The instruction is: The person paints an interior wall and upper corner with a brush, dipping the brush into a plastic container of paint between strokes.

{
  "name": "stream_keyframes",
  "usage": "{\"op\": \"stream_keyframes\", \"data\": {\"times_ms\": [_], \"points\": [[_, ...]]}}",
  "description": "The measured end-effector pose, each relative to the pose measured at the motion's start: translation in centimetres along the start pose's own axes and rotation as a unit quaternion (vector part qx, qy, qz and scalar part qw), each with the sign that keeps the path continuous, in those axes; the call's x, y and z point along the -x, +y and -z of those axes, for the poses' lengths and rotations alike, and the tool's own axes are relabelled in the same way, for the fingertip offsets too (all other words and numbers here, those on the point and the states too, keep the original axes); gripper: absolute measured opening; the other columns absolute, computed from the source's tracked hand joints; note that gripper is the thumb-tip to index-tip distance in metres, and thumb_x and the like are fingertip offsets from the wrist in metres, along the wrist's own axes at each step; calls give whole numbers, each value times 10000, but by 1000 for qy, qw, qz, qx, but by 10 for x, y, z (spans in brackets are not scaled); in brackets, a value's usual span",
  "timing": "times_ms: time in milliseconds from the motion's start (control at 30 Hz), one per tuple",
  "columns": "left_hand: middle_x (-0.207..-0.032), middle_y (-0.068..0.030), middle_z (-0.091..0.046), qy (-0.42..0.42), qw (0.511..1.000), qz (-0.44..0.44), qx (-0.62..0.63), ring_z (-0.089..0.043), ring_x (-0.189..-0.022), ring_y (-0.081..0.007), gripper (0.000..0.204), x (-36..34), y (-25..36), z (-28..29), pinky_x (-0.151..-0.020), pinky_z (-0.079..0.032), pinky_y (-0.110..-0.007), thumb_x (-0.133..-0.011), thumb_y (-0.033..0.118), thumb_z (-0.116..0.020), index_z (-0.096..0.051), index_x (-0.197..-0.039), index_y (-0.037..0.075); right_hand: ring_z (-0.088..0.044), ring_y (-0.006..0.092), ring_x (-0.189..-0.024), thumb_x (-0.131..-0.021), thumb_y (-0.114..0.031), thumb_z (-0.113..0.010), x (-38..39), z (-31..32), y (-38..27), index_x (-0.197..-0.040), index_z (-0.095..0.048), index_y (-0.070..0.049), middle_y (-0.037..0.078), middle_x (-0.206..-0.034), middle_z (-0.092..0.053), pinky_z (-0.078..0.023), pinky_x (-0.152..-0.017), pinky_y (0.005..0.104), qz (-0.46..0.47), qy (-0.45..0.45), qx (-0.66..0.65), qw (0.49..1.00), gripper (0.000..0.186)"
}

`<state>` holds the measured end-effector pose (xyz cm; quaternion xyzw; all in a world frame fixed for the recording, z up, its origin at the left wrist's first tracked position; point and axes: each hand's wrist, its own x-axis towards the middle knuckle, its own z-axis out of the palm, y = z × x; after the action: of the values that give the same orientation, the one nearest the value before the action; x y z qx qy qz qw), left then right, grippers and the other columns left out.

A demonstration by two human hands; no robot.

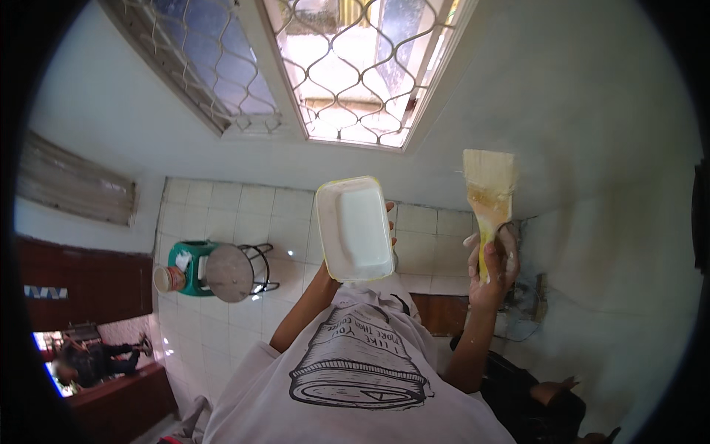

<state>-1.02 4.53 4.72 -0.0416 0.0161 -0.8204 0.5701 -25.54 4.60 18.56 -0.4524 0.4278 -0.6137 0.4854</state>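
Note:
A white rectangular tub (330, 233) with a yellowish rim is held up in front of my shirt, with white paint (364, 222) inside. My left hand (392, 225) is closed around it from below; fingertips show at its right side, while the palm is hidden underneath. To the right, my right hand (497, 259) grips the yellow-smeared handle of a wide, flat paintbrush (489, 177). Its pale bristles point up, close in front of the grey-white wall (592, 148). White smudges mark the fingers of that hand. Tub and brush are apart.
Windows with a wavy metal grille (360, 78) are set in the wall ahead. On the tiled floor (288, 214) at left are a green plastic stool (194, 255), a round-topped stool (230, 274) and a paint bucket (169, 278). Another person (100, 359) is at far left; dark items lie lower right.

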Motion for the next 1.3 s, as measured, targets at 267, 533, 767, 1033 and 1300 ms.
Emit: {"op": "stream_keyframes", "data": {"times_ms": [267,533,767,1033,1300], "points": [[-1374,-109,-564,94,992,-11,-81,-607,-1196,-297,718,36,-6,97,-1008,-535,-501,-965,575,-522,-402,-1502,114,-556,89,-574,-924,-195,-666,43,-14,9,-1490,-278,44,273,-974,-713,-412,-510,192,-64,-76,9,995,727],[-1431,-77,-540,156,976,-62,-137,-589,-1246,-260,904,60,-10,27,-1019,-531,-496,-900,821,-279,-384,-1525,176,-605,139,-724,-932,-284,-675,65,-16,11,-1344,-506,52,231,-1107,-686,-446,-613,243,-103,-190,46,975,558],[-1399,-93,-552,226,929,-43,-289,-601,-1220,-244,923,68,-9,16,-998,-545,-448,-908,819,-265,-384,-1521,139,-617,212,-782,-812,-590,-763,68,-21,19,-1041,-636,3,215,-984,-640,-502,-656,314,43,-325,11,945,648],[-1333,-107,-589,200,959,-35,-199,-641,-1143,-242,900,69,-11,64,-947,-570,-430,-923,810,-277,-431,-1480,120,-613,178,-652,-915,-187,-740,73,-32,11,-994,-637,25,130,-827,-679,-516,-588,301,163,-272,108,942,249],[-1335,-131,-590,140,984,-4,-110,-642,-1147,-270,807,76,-29,55,-966,-565,-430,-971,734,-306,-446,-1455,104,-580,83,-570,-1033,-145,-551,99,-36,31,-910,-639,45,45,-710,-631,-473,-525,265,-54,-103,150,982,243]]}}
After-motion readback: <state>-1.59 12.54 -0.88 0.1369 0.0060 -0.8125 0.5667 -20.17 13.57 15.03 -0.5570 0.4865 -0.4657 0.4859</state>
